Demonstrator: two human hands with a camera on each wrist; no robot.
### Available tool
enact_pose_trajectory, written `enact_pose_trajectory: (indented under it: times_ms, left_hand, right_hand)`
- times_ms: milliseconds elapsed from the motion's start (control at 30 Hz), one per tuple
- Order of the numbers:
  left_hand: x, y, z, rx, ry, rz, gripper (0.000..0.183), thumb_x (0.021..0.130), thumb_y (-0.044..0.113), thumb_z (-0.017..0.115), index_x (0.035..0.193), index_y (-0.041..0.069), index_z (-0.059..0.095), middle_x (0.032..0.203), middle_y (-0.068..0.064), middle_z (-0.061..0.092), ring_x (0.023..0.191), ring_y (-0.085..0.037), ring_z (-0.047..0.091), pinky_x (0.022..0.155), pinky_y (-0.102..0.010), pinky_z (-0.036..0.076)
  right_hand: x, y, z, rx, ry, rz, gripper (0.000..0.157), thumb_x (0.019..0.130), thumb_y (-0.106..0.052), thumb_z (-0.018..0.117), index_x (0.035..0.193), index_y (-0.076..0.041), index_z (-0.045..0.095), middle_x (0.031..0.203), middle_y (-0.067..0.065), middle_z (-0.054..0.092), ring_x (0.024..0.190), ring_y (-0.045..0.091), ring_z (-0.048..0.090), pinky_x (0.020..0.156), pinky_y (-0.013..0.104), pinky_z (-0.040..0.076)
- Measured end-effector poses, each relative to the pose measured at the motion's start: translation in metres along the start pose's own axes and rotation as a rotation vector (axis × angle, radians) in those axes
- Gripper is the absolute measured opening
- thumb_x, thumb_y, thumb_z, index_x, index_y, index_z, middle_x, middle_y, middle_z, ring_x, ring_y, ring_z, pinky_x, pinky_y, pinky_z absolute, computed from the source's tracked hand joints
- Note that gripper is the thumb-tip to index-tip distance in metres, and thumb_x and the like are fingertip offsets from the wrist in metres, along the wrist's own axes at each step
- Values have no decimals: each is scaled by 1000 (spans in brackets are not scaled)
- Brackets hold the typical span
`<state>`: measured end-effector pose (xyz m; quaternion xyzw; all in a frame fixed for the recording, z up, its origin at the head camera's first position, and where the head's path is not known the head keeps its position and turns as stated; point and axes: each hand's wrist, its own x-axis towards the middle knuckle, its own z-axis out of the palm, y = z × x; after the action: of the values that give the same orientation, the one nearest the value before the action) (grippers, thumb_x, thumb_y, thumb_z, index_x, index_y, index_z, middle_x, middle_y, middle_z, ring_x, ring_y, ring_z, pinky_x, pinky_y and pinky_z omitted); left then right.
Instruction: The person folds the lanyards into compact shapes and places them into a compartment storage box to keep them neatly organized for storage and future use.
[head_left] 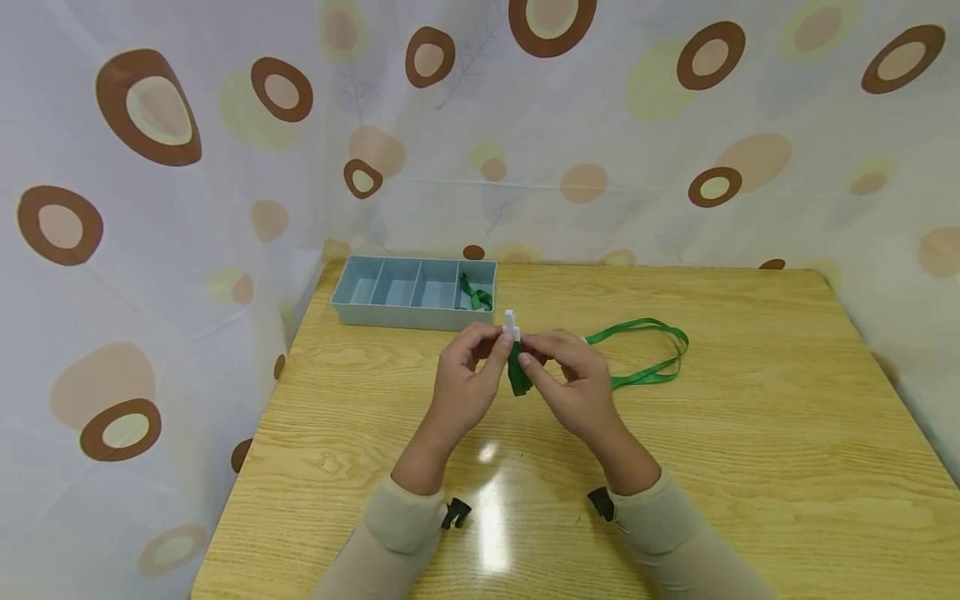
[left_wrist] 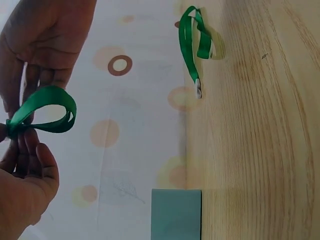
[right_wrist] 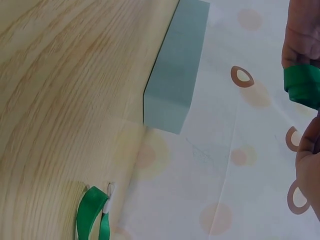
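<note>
Folded green lanyard: The ribbon (head_left: 518, 377), doubled into a bundle, is held above the table at the middle of the scene, its lower end hanging toward the near side; the left wrist view shows it bowed out in a rounded loop.
White clip: A small pale fitting (head_left: 510, 320) stands upright at the bundle's top, just above the fingertips.
Left hand: The person's left hand (head_left: 468, 371) pinches the top of the bundle by the clip, thumb on the near side.
Right hand: The right hand (head_left: 576, 385) grips the same ribbon from the right, thumb and bent fingers close together at its edge.
Second lanyard: Another green loop (head_left: 651, 377) lies on the table just right of the right hand, its white end partly behind that hand.
Divided tray: A blue-grey tray (head_left: 412, 317) with four compartments sits at the far left, beyond the hands.
Ribbon in tray: A green length (head_left: 480, 297) lies crumpled in the rightmost compartment.
Sleeves: Beige cuffs (head_left: 405, 521) cover both forearms, a black clip (head_left: 456, 514) at each.
Table and backdrop: The wood-grain table (head_left: 750, 467) meets a pale cloth (head_left: 465, 117) printed with brown rings.
</note>
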<state>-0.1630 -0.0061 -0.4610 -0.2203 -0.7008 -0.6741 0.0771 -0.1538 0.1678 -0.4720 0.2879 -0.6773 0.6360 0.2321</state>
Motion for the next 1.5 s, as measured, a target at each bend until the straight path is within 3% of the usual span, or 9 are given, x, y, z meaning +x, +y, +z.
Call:
enact_pose_trajectory:
  times_ms: [233,533,733,900,1200,1333,1500]
  left_hand:
    - [0,3,1,64,25,-62,23,111,23,60,113,4,72,107,-10,70,93,-17,66,85,-27,56]
    - [0,1,3,29,41,-72,21,112,21,56,112,2,66,100,-13,67,86,-15,59,80,-26,52]
    - [0,4,4,-20,110,-75,22,112,18,54,114,-2,62,103,-17,64,90,-16,58,84,-23,52]
    - [2,4,2,-34,173,-84,24,113,19,54,114,-3,62,101,-15,62,88,-14,57,79,-20,51]
    - [8,1,-10,-9,260,-105,27,112,22,56,115,-3,64,101,-12,64,87,-13,57,77,-19,49]
    - [8,-3,-12,-7,261,-110,26,112,23,57,113,-2,64,99,-9,63,84,-13,55,73,-19,48]
    - [7,-8,-12,-15,241,-116,23,111,20,59,111,-2,66,95,-7,64,80,-12,55,69,-20,47]
  right_hand:
    - [-1,1,-1,-55,-54,-3,24,96,9,70,119,9,74,105,22,73,90,16,68,84,21,58]
    - [-6,2,3,-92,-52,29,34,85,17,77,115,3,72,102,21,72,89,19,68,81,23,56]
    - [-11,5,5,-234,-128,47,20,84,4,85,97,-8,76,109,11,71,92,25,64,79,31,52]
    - [-14,4,8,-251,-190,57,14,89,2,82,88,-12,77,120,10,70,100,23,65,79,33,54]
    - [-16,3,10,-223,-171,60,12,90,2,81,93,-9,80,116,10,71,102,23,66,78,36,54]
    - [-17,-1,10,-223,-168,40,15,84,1,87,93,-9,82,129,13,69,108,27,65,87,33,54]
    - [-14,-6,11,-244,-185,-49,13,79,-7,92,89,-10,84,146,15,65,119,32,59,89,36,52]
